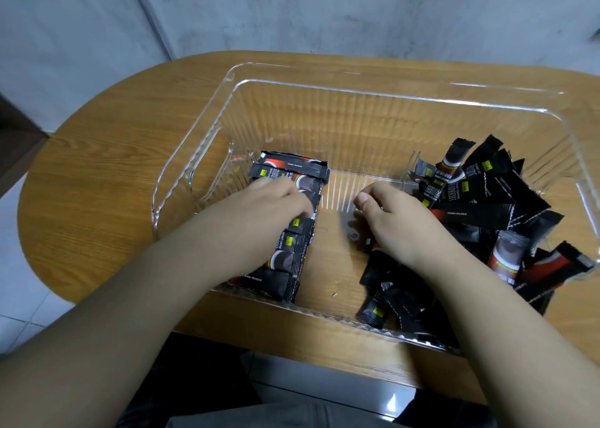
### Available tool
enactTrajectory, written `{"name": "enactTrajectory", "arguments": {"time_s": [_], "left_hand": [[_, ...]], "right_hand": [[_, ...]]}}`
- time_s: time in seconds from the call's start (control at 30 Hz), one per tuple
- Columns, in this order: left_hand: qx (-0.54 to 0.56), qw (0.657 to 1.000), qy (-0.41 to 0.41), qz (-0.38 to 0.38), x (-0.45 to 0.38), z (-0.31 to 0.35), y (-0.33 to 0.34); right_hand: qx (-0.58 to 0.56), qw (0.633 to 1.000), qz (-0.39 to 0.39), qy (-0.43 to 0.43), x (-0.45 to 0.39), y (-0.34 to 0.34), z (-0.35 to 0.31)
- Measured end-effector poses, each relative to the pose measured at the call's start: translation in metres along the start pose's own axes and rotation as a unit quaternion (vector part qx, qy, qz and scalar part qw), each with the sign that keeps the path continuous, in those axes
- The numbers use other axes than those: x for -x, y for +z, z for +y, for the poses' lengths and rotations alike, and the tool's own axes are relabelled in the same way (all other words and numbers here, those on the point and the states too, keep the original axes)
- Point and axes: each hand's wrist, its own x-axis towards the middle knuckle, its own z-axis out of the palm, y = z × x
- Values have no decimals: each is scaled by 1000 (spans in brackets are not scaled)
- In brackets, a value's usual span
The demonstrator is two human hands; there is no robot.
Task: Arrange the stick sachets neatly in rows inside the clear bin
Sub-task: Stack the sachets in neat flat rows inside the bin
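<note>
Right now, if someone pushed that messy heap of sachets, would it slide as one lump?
Probably not: the loose pile lies criss-crossed, so the sachets would likely scatter. Their glossy wrappers look slippery. Several stand propped, apt to topple.

A wooden table with a rounded left end fills the middle of the view, its grain running lengthwise. Behind it rises a grey wall (mottled, like bare concrete). Pale floor tiles show at lower left, beside a dark brown piece of furniture cut off by the left edge.
</note>
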Motion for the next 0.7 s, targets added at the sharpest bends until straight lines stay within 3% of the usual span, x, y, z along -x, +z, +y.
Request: {"name": "enactTrajectory", "arguments": {"time_s": [0.07, 0.2, 0.3, 0.4, 0.47, 0.7], "left_hand": [[-32, 998, 56, -18, 10, 12, -5], [-30, 999, 22, -37, -4, 16, -3], [25, 997, 57, 47, -8, 28, 1], [90, 991, 93, -23, -18, 53, 5], [70, 990, 96, -77, -23, 67, 11], [72, 987, 106, -93, -28, 75, 24]], "right_hand": [[3, 1000, -1, 2, 0, 0, 0], [-20, 1000, 2, 7, 2, -1, -1], [-32, 999, 4, 14, 1, -1, -2], [-47, 999, 9, 21, 1, 0, -3], [-59, 998, 16, 26, 1, -1, -3], [-143, 987, 58, 35, 1, -5, -4]]}}
